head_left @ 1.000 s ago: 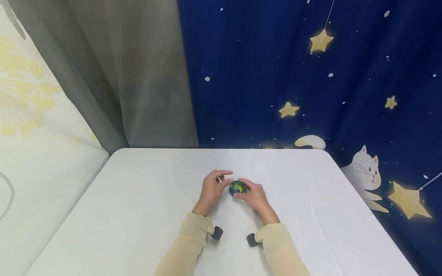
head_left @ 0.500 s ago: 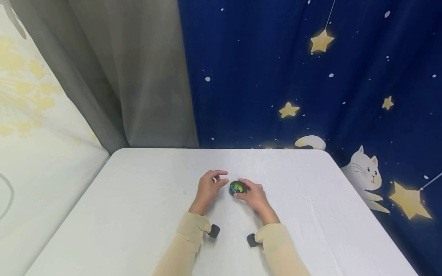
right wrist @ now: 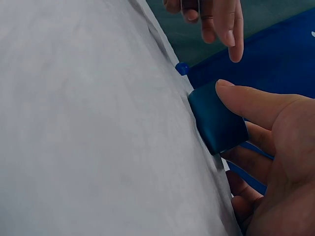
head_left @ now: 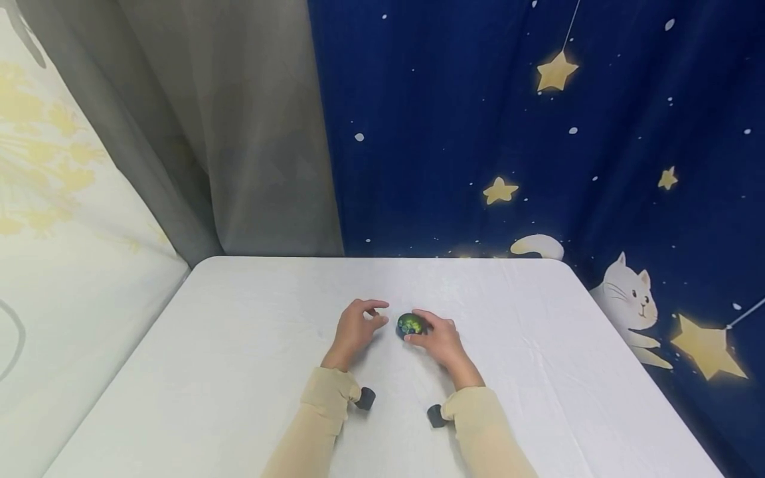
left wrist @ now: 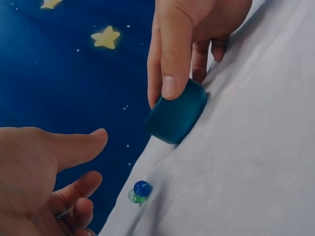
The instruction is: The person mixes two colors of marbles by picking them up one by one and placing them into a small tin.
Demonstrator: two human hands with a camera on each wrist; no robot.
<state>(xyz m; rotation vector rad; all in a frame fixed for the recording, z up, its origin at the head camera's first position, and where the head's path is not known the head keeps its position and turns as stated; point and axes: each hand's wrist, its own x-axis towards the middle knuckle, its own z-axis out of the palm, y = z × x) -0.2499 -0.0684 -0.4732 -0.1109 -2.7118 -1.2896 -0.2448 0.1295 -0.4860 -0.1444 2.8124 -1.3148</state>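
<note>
My right hand (head_left: 441, 337) grips a small teal cup (left wrist: 179, 115), thumb on one side and fingers on the other. The cup stands on the white-covered table, and green with bluish spots shows in it from above. My left hand (head_left: 354, 329) is held to the left of the cup, fingers and thumb apart with nothing between them. In the left wrist view a shiny blue ball (left wrist: 142, 189) and a clear greenish ball (left wrist: 136, 195) show together on the white cover. In the right wrist view the blue ball (right wrist: 182, 68) appears just past the cup.
The white table (head_left: 239, 372) has rounded far corners. Behind it hang a grey curtain (head_left: 263, 133) and a dark blue curtain (head_left: 430, 133) with stars and a cat. A black wrist device (head_left: 365, 398) sits at the left cuff, another black device (head_left: 437, 416) at the right.
My left hand has drawn back leftward from the cup, widening the gap between them. The right hand and the cup have stayed in place.
</note>
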